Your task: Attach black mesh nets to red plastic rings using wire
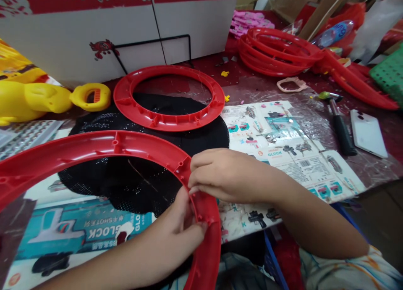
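Observation:
A large red plastic ring (115, 143) with ribs and small pegs in its channel is tilted up in the near left. My left hand (176, 235) reaches through its opening and grips its right side, thumb on the rim. On the same stretch of ring rests my right hand (217, 174), its fingers curled and pinched at the channel. Whatever lies under those right fingertips is hidden. Behind, a second red ring (170, 122) lies on a black mesh cloth (208, 141).
A yellow plastic duck-like toy (34, 98) stands at left beside a white carton (78, 38). More red rings (280, 50) are piled at the back right. A black-handled hammer (341, 130) and a white phone (368, 132) lie at right. Printed cardboard (283, 164) covers the table.

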Demonstrator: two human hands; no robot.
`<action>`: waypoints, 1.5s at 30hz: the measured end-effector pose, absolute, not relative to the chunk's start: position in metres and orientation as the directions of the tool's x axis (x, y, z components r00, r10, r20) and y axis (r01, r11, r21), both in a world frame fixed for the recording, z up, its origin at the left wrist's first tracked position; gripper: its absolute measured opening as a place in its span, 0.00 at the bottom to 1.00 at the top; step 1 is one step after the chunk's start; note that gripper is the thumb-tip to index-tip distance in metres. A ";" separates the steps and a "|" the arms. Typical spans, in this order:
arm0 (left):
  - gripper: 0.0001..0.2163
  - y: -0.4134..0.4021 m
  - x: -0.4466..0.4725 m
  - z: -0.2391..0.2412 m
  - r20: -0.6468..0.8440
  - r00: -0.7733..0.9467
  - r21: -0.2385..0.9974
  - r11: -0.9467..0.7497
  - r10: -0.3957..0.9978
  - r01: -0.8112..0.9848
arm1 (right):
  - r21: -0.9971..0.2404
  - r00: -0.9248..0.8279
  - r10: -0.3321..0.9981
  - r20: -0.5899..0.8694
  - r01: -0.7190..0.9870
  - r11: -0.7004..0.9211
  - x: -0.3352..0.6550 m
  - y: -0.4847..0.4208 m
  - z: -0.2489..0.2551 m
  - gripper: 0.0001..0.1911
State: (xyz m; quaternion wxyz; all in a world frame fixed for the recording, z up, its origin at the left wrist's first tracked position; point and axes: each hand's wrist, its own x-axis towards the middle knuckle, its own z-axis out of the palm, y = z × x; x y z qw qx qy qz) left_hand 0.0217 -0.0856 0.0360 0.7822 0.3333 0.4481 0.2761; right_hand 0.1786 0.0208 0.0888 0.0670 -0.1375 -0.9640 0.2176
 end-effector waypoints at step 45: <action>0.19 -0.089 0.021 0.045 -0.517 0.491 0.850 0.487 0.701 0.200 | -0.661 -0.896 0.394 0.202 0.173 0.731 0.184 0.024 0.089 0.12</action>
